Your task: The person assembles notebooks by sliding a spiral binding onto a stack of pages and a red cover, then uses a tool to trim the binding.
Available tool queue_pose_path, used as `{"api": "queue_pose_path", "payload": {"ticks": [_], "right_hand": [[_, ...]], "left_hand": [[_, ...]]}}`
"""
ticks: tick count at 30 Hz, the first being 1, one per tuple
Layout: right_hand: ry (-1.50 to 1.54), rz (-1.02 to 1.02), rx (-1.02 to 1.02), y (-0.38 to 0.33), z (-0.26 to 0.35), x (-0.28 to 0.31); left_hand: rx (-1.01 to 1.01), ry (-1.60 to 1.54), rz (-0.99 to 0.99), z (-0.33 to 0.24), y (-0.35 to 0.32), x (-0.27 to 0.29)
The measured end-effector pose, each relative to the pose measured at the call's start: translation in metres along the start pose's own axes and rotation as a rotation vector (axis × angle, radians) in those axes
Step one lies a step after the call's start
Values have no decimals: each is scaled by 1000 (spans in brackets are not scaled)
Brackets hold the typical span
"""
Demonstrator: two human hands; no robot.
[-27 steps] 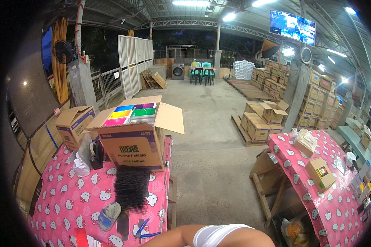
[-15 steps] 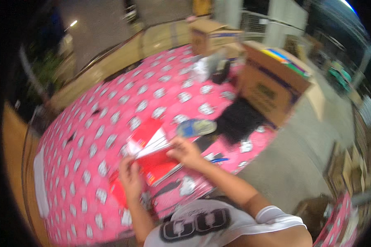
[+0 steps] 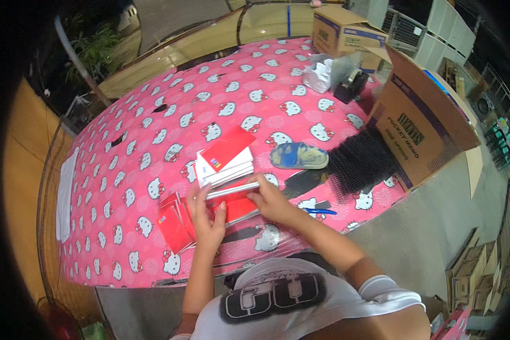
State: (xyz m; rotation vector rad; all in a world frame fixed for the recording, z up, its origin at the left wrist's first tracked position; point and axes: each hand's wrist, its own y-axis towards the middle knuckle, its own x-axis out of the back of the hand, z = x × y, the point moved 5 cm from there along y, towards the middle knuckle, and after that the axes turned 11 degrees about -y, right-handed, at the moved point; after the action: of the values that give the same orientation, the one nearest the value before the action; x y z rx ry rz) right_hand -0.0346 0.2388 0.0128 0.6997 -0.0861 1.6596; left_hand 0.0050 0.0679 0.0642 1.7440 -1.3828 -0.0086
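Red-covered notebooks point(image 3: 233, 191) now tipped, page edges exposed.
My left hand point(image 3: 208, 216) and right hand point(image 3: 271, 202), partly curled, grip opposite ends.

Around the view's centre, a leafy plant point(image 3: 96, 52) shows at ten o'clock and a white cloth point(image 3: 67, 195) at nine. At one o'clock, a cardboard carton point(image 3: 333, 38) stands behind a crumpled plastic bag point(image 3: 318, 77); green chairs point(image 3: 500, 141) sit at three.

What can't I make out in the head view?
Head view:
- Right hand: some fingertips, hidden behind the hand itself.
- Held red notebooks: undersides, facing away from the camera.
- Large box: most contents, hidden by its wall.
- Pink cloth, lower right: cut off by picture's edge.
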Motion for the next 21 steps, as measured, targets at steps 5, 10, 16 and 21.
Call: {"api": "queue_pose_path", "payload": {"ticks": [5,10,16,21], "right_hand": [[33,41,-25,-4,3,7],[-726,-296,78,-5,-30,139],[-1247,-339,-346,-43,-139,227],[-1056,-520,-357,-32,-119,238]], "left_hand": [[-104,287,69,-48,27,-16],[-40,-1,112,-30,37,-20],[-37,18,131,-31,36,-31],[-87,48,82,-28,31,-31]]}}
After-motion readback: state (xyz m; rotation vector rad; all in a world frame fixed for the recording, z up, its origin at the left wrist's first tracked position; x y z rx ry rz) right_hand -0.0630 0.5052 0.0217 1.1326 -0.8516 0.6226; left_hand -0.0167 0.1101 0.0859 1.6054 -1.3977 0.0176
